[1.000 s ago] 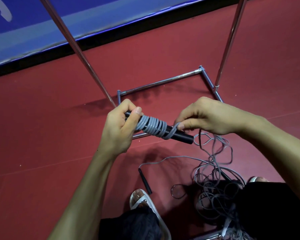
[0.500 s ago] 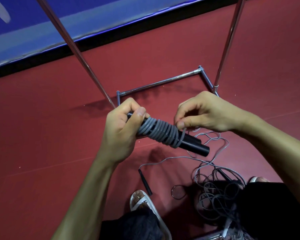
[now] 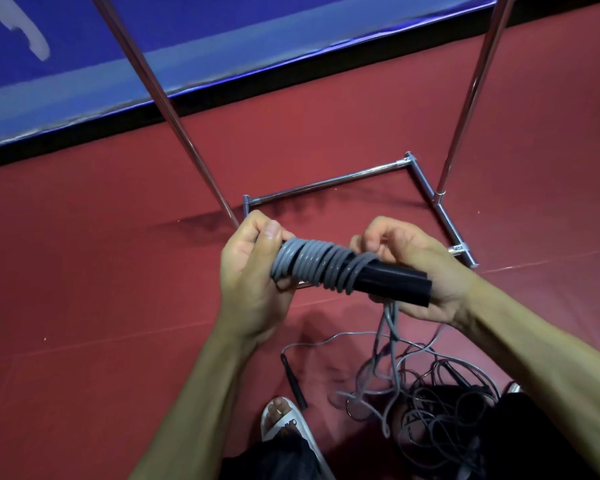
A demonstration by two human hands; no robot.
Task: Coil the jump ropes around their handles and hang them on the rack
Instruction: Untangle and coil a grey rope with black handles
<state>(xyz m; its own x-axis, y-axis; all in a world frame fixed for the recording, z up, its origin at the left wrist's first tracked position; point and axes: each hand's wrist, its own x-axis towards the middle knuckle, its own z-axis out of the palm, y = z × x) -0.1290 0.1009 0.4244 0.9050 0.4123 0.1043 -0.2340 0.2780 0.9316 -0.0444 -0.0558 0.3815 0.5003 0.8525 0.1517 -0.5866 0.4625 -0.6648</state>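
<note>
My left hand [image 3: 253,268] grips the far end of a pair of black jump-rope handles [image 3: 392,280], thumb on top. Grey rope [image 3: 312,263] lies coiled in many tight turns around them. My right hand [image 3: 420,268] is behind and under the bare black end, its fingers curled round the rope at the last turn. The loose rest of this rope [image 3: 390,327] drops from under the handles to the floor. The chrome rack [image 3: 426,188] stands just beyond my hands, its two uprights rising out of view.
A tangled heap of more grey ropes [image 3: 440,407] lies on the red floor by my knees. A loose black handle [image 3: 293,381] lies beside my white sandal [image 3: 284,424]. A blue mat [image 3: 222,46] with a black edge borders the floor behind the rack.
The handles have tilted toward me, and the coil has gained about one turn. My right hand has swung from above the handles to behind and under their bare end.
</note>
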